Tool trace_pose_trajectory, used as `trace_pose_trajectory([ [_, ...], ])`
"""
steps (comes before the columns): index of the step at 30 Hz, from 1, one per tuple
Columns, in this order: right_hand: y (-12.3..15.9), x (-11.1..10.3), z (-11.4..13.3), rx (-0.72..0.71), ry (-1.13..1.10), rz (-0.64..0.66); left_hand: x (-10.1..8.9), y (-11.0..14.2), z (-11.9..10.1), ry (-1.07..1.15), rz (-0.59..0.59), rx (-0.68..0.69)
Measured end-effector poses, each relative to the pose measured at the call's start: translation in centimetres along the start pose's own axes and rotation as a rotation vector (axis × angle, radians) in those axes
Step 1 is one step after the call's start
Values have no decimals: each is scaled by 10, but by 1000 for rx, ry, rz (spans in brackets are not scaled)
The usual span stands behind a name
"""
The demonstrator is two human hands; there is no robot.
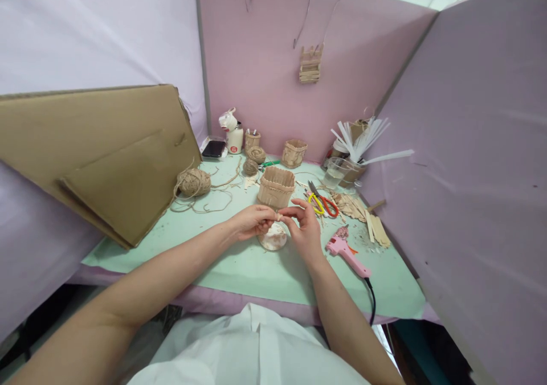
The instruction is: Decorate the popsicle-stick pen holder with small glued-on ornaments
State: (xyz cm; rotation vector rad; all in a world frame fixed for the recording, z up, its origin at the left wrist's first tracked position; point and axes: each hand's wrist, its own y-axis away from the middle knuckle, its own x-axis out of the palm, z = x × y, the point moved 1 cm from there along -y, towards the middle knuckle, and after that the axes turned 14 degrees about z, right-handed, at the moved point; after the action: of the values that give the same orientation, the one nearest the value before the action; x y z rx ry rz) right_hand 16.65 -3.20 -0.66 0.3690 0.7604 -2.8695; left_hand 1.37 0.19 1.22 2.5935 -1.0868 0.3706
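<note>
Over a round white dish (273, 238), my left hand (255, 222) and my right hand (305, 226) meet, fingertips close together. Both pinch a small tan piece (279, 217), too small to name with certainty. My right index finger is lifted and bent. Just behind the hands stands a tan basket (273, 188) with wooden-looking slatted sides and a twisted rim; the hands appear in front of it. To the right of my right hand lies a pink hot glue gun (347, 251), its black cord running off the front edge.
Scissors with red handles (329, 205) and yellow-handled scissors (316, 204) lie near wood scraps (352, 207). Glue sticks (363, 140) stand in a cup at right. A twine ball (194, 182) lies left beside a cardboard panel (123, 168). Another small basket (294, 153) stands behind.
</note>
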Motion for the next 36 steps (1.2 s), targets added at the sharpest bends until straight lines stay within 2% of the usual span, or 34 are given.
trace_pose_trajectory([
  [8, 1, 1, 0, -7, -49, -8, 0, 0, -1, -17, 28, -11],
  [12, -1, 0, -3, -3, -101, -3, -1, -1, 2, -70, -15, 41],
  [16, -3, -1, -3, -1, -138, -10, 0, -1, 3, -258, -129, 182],
  [20, -3, -3, -1, 5, -51, -45, 1, -1, 4, -534, -229, 276],
  [27, -2, -3, 4, -12, -74, -127, 1, -1, 8, -697, -273, 361],
  [30, 0, -2, 6, -37, -105, -122, 6, 4, 5, -829, -278, 455],
  [36, 3, -1, 10, -109, -109, -96, 1, 13, 3, -1217, -351, 788],
])
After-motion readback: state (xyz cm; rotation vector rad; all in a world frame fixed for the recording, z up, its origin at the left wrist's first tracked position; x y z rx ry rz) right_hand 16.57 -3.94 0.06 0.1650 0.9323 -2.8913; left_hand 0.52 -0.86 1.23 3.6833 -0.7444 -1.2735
